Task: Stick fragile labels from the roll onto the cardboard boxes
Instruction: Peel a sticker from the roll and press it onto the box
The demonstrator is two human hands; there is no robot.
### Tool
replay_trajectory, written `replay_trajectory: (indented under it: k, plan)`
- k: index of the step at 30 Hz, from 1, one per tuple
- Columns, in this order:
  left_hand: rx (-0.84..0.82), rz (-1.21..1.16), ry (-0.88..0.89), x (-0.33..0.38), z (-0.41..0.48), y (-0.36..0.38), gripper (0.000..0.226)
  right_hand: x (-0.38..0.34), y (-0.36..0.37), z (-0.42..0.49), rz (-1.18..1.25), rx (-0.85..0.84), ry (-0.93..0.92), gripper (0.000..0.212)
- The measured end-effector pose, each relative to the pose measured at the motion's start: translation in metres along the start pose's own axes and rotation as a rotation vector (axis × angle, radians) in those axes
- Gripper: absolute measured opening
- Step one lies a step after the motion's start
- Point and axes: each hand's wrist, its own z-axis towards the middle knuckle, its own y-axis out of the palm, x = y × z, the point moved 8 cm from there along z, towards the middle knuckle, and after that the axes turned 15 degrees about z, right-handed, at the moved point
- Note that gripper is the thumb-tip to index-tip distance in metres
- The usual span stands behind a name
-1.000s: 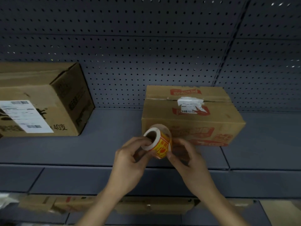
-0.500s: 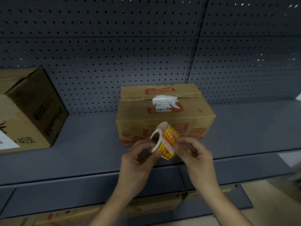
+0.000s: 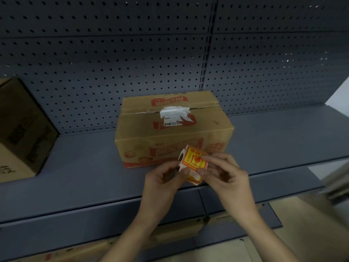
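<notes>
Grey pegboard (image 3: 113, 63) backs a grey steel shelf (image 3: 79, 178), where a box (image 3: 173, 133) sits square in front of me, its printed side facing out and a torn white barcode slip (image 3: 174, 117) stuck across the top seam. Both my hands meet just in front of that box, above the shelf's front edge. My left hand (image 3: 162, 181) curls round the roll (image 3: 192, 167) from the near side, thumb and fingers closed on its white backing edge. My right hand (image 3: 224, 174) pinches from the other side: its thumb and fingertips (image 3: 204, 157) press on the orange-and-yellow label (image 3: 194, 159) at the top of the roll, the remaining fingers loosely bent behind. The label face (red goblet symbol, print too blurred to read) tilts toward me. Whether its edge is lifted from the backing, I cannot tell. The roll is held in the air, close to the box front but not touching it. A second box (image 3: 20, 133) stands well apart at the left end of the shelf, partly cut off by the frame. Flattened cardboard (image 3: 175, 229) lies on the level below.
</notes>
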Motion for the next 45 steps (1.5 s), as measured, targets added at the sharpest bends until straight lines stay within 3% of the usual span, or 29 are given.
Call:
replay_trajectory:
  k: [4,11,15,18,22,26,31,39,45]
  plan:
    - [-0.019,0.001,-0.003,0.002,0.002,0.008,0.015,-0.004,-0.013,0.000,-0.143,-0.007,-0.049,0.027]
    - [-0.050,0.015,0.046,0.014,0.002,0.021,0.010,-0.038,-0.011,-0.004,-0.547,-0.072,-0.379,0.017]
    - [-0.055,0.074,0.081,0.015,0.002,0.026,0.016,-0.041,-0.001,0.000,-0.636,-0.149,-0.389,0.022]
    - [-0.032,0.206,0.117,0.013,0.003,0.025,0.026,-0.038,-0.003,0.001,-0.653,-0.161,-0.347,0.020]
    - [0.009,0.366,0.204,0.018,0.002,0.023,0.021,-0.041,-0.003,0.000,-0.668,-0.182,-0.346,0.022]
    - [0.077,0.522,0.370,0.032,-0.001,0.023,0.035,-0.044,-0.002,0.000,-0.687,-0.187,-0.369,0.024]
    - [0.148,0.603,0.505,0.040,-0.003,0.022,0.032,-0.045,0.000,-0.002,-0.713,-0.196,-0.415,0.022]
    - [0.181,0.604,0.486,0.038,0.000,0.018,0.029,-0.049,0.001,-0.005,-0.730,-0.117,-0.466,0.010]
    - [0.167,0.601,0.475,0.039,0.001,0.022,0.020,-0.046,-0.001,-0.002,-0.654,-0.065,-0.371,0.010]
